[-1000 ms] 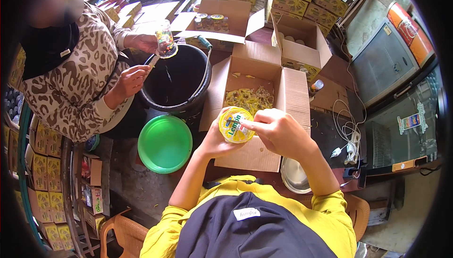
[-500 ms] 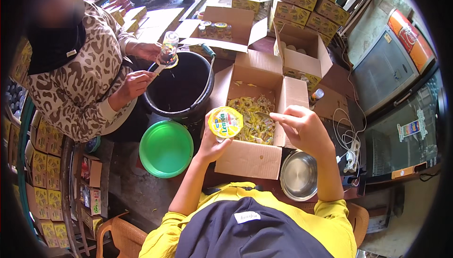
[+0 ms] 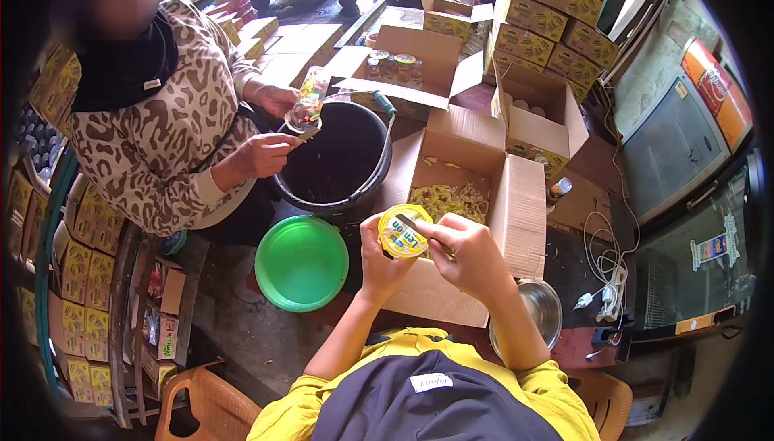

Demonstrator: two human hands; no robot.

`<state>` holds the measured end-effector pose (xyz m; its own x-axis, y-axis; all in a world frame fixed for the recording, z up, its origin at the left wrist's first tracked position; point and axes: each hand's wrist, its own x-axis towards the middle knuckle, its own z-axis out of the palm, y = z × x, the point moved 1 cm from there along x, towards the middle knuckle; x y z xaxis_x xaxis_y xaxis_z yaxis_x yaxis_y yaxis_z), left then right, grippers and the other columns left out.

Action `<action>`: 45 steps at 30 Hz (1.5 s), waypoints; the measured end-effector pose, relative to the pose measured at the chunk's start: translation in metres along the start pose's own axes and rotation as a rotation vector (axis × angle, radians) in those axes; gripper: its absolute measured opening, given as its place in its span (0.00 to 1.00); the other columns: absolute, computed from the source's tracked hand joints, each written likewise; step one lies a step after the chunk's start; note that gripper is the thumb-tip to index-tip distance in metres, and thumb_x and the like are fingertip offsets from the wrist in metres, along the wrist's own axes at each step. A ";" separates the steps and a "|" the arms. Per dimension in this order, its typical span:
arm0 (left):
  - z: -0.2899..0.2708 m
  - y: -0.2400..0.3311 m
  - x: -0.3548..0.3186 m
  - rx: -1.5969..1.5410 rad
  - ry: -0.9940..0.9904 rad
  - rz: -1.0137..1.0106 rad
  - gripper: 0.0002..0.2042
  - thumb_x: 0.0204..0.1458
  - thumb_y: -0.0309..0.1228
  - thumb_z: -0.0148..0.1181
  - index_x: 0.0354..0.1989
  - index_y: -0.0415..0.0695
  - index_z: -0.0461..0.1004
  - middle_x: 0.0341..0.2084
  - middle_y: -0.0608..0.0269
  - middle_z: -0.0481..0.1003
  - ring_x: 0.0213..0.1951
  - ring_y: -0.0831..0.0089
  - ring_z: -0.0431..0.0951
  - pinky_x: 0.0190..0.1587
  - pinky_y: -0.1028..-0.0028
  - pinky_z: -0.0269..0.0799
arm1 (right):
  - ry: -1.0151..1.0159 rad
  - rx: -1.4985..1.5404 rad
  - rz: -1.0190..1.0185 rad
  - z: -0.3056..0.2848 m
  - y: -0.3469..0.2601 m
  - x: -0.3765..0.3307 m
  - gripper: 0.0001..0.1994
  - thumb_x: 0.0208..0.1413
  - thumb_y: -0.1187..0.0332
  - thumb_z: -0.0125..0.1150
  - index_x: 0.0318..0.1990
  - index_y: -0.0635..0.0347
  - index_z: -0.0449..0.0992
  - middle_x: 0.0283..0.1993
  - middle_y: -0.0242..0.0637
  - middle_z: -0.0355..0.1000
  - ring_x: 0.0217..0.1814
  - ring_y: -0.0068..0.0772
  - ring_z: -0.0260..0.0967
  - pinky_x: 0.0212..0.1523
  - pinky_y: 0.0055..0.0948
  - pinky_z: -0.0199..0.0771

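Observation:
My left hand (image 3: 384,270) is wrapped round a drink cup with a yellow and white printed lid (image 3: 395,243), the lid turned up toward me. In my right hand (image 3: 469,262) a small knife (image 3: 407,223) is gripped, its blade lying against the lid near the rim. Both hands are over the near side of an open cardboard box (image 3: 522,207). Yellow lid scraps (image 3: 451,199) cover the bottom of that box. The cup's body is mostly hidden by my fingers and the lid.
At left a co-worker holds a tilted cup (image 3: 308,102) and a thin tool over a black bucket (image 3: 330,151). A green basin (image 3: 301,264) stands below it. Right are a steel bowl (image 3: 542,312) and a white power strip (image 3: 613,296). Behind are open cartons (image 3: 403,86) with cups.
My right hand has moved left and down, bringing the knife from over the box onto the cup's lid. The view has shifted slightly. The co-worker's cup is tilted differently.

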<state>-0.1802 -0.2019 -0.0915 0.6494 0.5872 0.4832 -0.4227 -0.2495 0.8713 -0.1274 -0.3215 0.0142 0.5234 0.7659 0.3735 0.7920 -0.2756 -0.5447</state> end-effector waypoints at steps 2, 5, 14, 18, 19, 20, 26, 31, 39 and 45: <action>0.000 -0.002 -0.001 0.003 0.005 0.027 0.31 0.34 0.24 0.69 0.45 0.38 0.55 0.39 0.56 0.66 0.42 0.72 0.70 0.44 0.76 0.68 | -0.009 -0.009 -0.011 0.003 0.000 0.001 0.14 0.42 0.76 0.55 0.40 0.60 0.74 0.26 0.42 0.66 0.26 0.44 0.67 0.29 0.35 0.69; 0.001 -0.004 -0.003 -0.012 0.000 0.014 0.32 0.34 0.25 0.69 0.46 0.38 0.55 0.40 0.55 0.65 0.43 0.71 0.70 0.44 0.75 0.68 | -0.030 -0.035 -0.024 0.002 0.000 0.001 0.15 0.42 0.76 0.54 0.41 0.61 0.74 0.26 0.42 0.66 0.27 0.44 0.67 0.29 0.35 0.69; 0.005 -0.001 0.001 0.027 -0.016 0.073 0.31 0.34 0.25 0.69 0.45 0.39 0.56 0.38 0.56 0.67 0.41 0.71 0.72 0.44 0.74 0.68 | -0.034 -0.096 -0.012 0.000 -0.002 0.004 0.16 0.40 0.75 0.55 0.42 0.61 0.73 0.28 0.41 0.66 0.28 0.44 0.68 0.31 0.35 0.70; 0.005 -0.001 -0.001 0.033 -0.024 0.080 0.31 0.32 0.26 0.70 0.45 0.39 0.56 0.38 0.56 0.68 0.40 0.71 0.72 0.43 0.74 0.69 | -0.058 -0.106 -0.026 0.001 -0.003 0.006 0.17 0.39 0.76 0.54 0.41 0.62 0.74 0.30 0.42 0.68 0.29 0.44 0.69 0.33 0.35 0.71; 0.006 0.001 -0.002 0.037 -0.017 0.088 0.31 0.32 0.26 0.70 0.45 0.39 0.57 0.37 0.56 0.68 0.40 0.71 0.72 0.43 0.74 0.69 | -0.065 -0.102 -0.016 0.000 -0.003 0.006 0.17 0.39 0.76 0.54 0.41 0.62 0.74 0.30 0.42 0.68 0.29 0.44 0.69 0.33 0.35 0.71; 0.006 0.003 0.002 0.037 -0.020 0.075 0.31 0.32 0.26 0.70 0.45 0.39 0.57 0.37 0.56 0.68 0.40 0.71 0.72 0.43 0.74 0.69 | -0.066 -0.119 -0.027 -0.001 -0.002 0.009 0.17 0.38 0.76 0.54 0.41 0.62 0.74 0.30 0.42 0.67 0.29 0.44 0.69 0.32 0.35 0.71; -0.001 0.000 0.001 0.066 -0.002 0.049 0.31 0.33 0.24 0.69 0.45 0.39 0.56 0.37 0.56 0.68 0.40 0.70 0.72 0.43 0.74 0.68 | -0.108 -0.140 -0.004 0.000 -0.001 -0.002 0.16 0.37 0.77 0.54 0.39 0.62 0.74 0.28 0.42 0.66 0.29 0.44 0.69 0.33 0.34 0.71; -0.002 -0.001 -0.001 0.008 -0.035 -0.010 0.32 0.32 0.25 0.70 0.45 0.40 0.55 0.40 0.59 0.65 0.42 0.73 0.68 0.46 0.75 0.66 | -0.115 -0.148 -0.012 0.003 -0.002 0.001 0.17 0.37 0.77 0.55 0.40 0.62 0.74 0.30 0.43 0.67 0.29 0.44 0.69 0.34 0.35 0.71; -0.001 -0.001 0.003 0.040 -0.033 0.030 0.30 0.34 0.24 0.69 0.45 0.40 0.55 0.38 0.56 0.68 0.40 0.71 0.72 0.42 0.75 0.69 | -0.154 -0.158 0.010 -0.002 0.000 0.001 0.17 0.38 0.77 0.54 0.41 0.62 0.74 0.30 0.43 0.67 0.30 0.43 0.69 0.34 0.35 0.71; 0.003 -0.005 0.002 -0.063 -0.040 -0.075 0.33 0.32 0.25 0.70 0.45 0.40 0.55 0.39 0.59 0.65 0.42 0.74 0.68 0.45 0.76 0.66 | -0.158 -0.180 0.013 0.000 0.004 0.007 0.15 0.38 0.77 0.55 0.39 0.62 0.75 0.30 0.43 0.67 0.30 0.43 0.69 0.34 0.35 0.71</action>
<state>-0.1752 -0.2021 -0.0947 0.7050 0.5708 0.4210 -0.4099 -0.1565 0.8986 -0.1204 -0.3176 0.0144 0.4894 0.8392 0.2373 0.8362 -0.3743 -0.4008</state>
